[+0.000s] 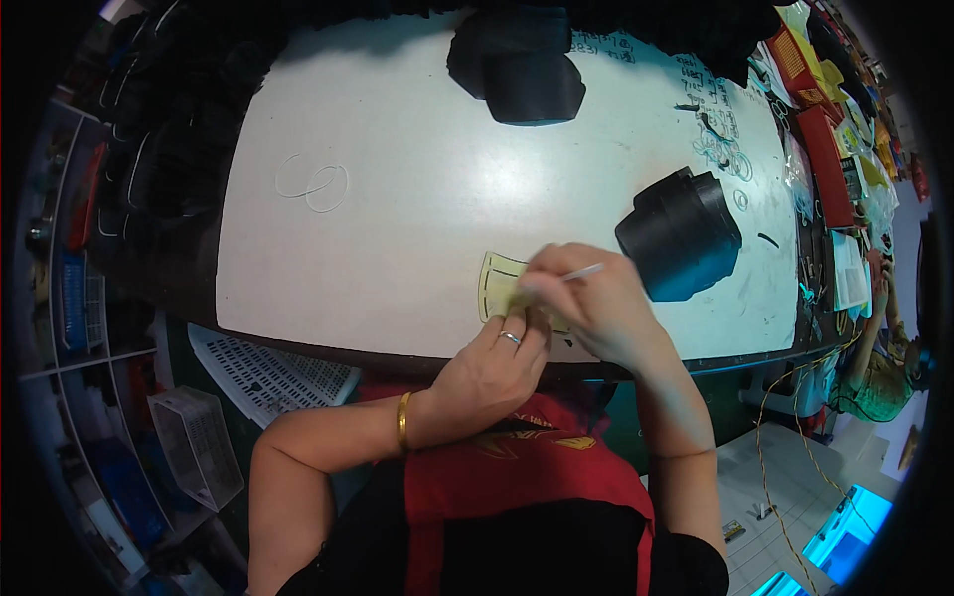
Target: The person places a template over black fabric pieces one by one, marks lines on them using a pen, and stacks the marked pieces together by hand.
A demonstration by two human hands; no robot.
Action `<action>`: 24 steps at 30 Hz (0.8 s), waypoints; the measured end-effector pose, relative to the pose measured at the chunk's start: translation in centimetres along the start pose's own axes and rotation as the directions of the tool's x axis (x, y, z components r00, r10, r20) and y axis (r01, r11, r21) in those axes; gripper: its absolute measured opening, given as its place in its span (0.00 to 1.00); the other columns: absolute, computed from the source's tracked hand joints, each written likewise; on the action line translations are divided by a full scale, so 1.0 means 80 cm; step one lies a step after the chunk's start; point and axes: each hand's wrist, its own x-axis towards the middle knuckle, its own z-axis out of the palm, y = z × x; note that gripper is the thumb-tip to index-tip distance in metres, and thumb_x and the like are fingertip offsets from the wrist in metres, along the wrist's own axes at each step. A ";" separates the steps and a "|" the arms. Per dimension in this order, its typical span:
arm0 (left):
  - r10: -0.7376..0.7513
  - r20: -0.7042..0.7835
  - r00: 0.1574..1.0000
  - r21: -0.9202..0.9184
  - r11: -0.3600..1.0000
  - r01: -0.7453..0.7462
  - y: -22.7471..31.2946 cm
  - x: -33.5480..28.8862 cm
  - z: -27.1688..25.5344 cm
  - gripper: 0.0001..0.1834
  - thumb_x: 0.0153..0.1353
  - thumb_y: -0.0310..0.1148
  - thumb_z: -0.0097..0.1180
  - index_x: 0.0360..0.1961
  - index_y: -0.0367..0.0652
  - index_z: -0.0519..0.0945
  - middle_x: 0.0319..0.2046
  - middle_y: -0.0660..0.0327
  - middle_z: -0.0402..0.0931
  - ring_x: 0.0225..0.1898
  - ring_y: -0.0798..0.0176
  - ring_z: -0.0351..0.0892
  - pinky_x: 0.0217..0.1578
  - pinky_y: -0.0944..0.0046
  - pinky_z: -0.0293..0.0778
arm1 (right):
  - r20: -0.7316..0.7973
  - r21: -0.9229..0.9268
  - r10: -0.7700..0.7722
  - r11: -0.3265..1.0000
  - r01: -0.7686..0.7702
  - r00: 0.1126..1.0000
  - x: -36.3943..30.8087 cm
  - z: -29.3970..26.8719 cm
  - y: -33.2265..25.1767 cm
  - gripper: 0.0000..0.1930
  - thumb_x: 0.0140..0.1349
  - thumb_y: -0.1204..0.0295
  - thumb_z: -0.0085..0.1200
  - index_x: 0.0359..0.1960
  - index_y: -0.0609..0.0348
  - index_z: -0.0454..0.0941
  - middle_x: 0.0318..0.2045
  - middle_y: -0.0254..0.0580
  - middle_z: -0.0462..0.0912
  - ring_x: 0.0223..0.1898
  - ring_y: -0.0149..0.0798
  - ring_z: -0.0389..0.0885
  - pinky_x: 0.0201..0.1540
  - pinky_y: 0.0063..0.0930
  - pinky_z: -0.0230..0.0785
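Note:
A pale yellow template (pixel 497 281) with dark slots lies near the front edge of the white tabletop. My left hand (pixel 502 360) is bent over its near edge and holds it down, a ring on one finger. Crossing above it, my right hand (pixel 596 303) grips a thin white pen-like stick (pixel 584 270); the hand is slightly blurred and its working tip is hidden. To the right lies a stack of black cut pieces (pixel 686 233), close to my right wrist. What lies under the template is mostly covered by my fingers.
More black pieces (pixel 527 84) lie at the far middle of the white tabletop (pixel 378 258). Loops of white cord (pixel 323 189) rest on the left. Dark piles crowd the left and far edges. A red box (pixel 825 164) stands right; another person's arm (pixel 879 298) shows beyond.

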 end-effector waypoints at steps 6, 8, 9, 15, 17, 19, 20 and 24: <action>-0.075 -0.085 0.994 -0.075 0.995 0.069 0.004 0.009 0.003 0.21 0.59 0.33 0.55 0.50 0.31 0.83 0.41 0.49 0.78 0.44 0.49 0.81 0.47 0.57 0.81 | 0.017 -0.393 -0.191 0.901 0.182 0.981 0.045 0.025 0.010 0.12 0.68 0.60 0.62 0.35 0.55 0.80 0.25 0.39 0.83 0.29 0.43 0.85 0.32 0.38 0.75; -0.095 -0.130 0.987 -0.071 0.994 0.087 0.002 0.013 0.002 0.20 0.59 0.33 0.55 0.50 0.32 0.83 0.41 0.50 0.78 0.44 0.50 0.81 0.47 0.59 0.81 | -0.104 -0.434 -0.225 0.887 0.159 0.969 0.044 0.016 0.008 0.11 0.67 0.61 0.63 0.34 0.53 0.80 0.24 0.39 0.82 0.27 0.43 0.84 0.31 0.37 0.75; -0.082 -0.123 0.989 -0.073 0.995 0.073 0.001 0.012 0.002 0.20 0.59 0.33 0.55 0.50 0.33 0.83 0.42 0.50 0.78 0.44 0.51 0.81 0.46 0.61 0.81 | -0.066 -0.343 -0.207 0.924 0.173 0.976 0.035 0.013 0.005 0.10 0.66 0.62 0.64 0.34 0.53 0.80 0.23 0.39 0.81 0.26 0.44 0.84 0.30 0.38 0.74; -0.076 -0.098 0.992 -0.004 0.997 0.076 -0.002 0.019 -0.003 0.19 0.58 0.31 0.56 0.50 0.35 0.83 0.47 0.52 0.80 0.42 0.54 0.82 0.39 0.65 0.82 | -0.147 -0.430 -0.119 0.902 0.045 0.982 -0.021 -0.013 0.031 0.09 0.69 0.66 0.62 0.32 0.55 0.80 0.21 0.41 0.82 0.23 0.46 0.83 0.26 0.37 0.73; -0.075 -0.085 0.994 0.012 0.997 0.076 -0.003 0.020 -0.005 0.21 0.57 0.30 0.57 0.52 0.37 0.84 0.50 0.52 0.82 0.43 0.54 0.84 0.34 0.66 0.84 | -0.306 -0.379 0.062 0.907 -0.181 0.950 -0.050 -0.030 0.032 0.10 0.71 0.68 0.60 0.31 0.56 0.79 0.20 0.42 0.81 0.21 0.48 0.82 0.25 0.38 0.72; -0.086 -0.090 0.992 -0.027 0.996 0.084 -0.006 0.020 -0.008 0.20 0.57 0.30 0.57 0.51 0.36 0.84 0.48 0.53 0.82 0.42 0.55 0.84 0.33 0.66 0.83 | -0.333 -0.367 0.057 0.912 -0.185 0.941 -0.067 -0.018 0.032 0.11 0.70 0.67 0.61 0.30 0.55 0.76 0.19 0.41 0.78 0.20 0.46 0.80 0.23 0.39 0.69; -0.081 -0.091 0.992 -0.029 0.996 0.079 -0.006 0.022 -0.008 0.20 0.57 0.30 0.57 0.51 0.36 0.84 0.48 0.53 0.82 0.42 0.55 0.84 0.33 0.66 0.83 | -0.352 -0.356 0.041 0.918 -0.174 0.935 -0.073 -0.013 0.034 0.13 0.69 0.67 0.63 0.28 0.53 0.74 0.17 0.40 0.75 0.18 0.45 0.78 0.21 0.40 0.66; -0.074 -0.090 0.993 -0.025 0.997 0.072 -0.006 0.021 -0.004 0.19 0.56 0.30 0.58 0.49 0.37 0.85 0.48 0.54 0.83 0.41 0.56 0.84 0.31 0.67 0.82 | -0.308 -0.423 -0.115 0.906 -0.027 0.944 -0.084 0.017 0.009 0.12 0.69 0.71 0.62 0.27 0.53 0.74 0.17 0.40 0.73 0.17 0.46 0.76 0.22 0.39 0.67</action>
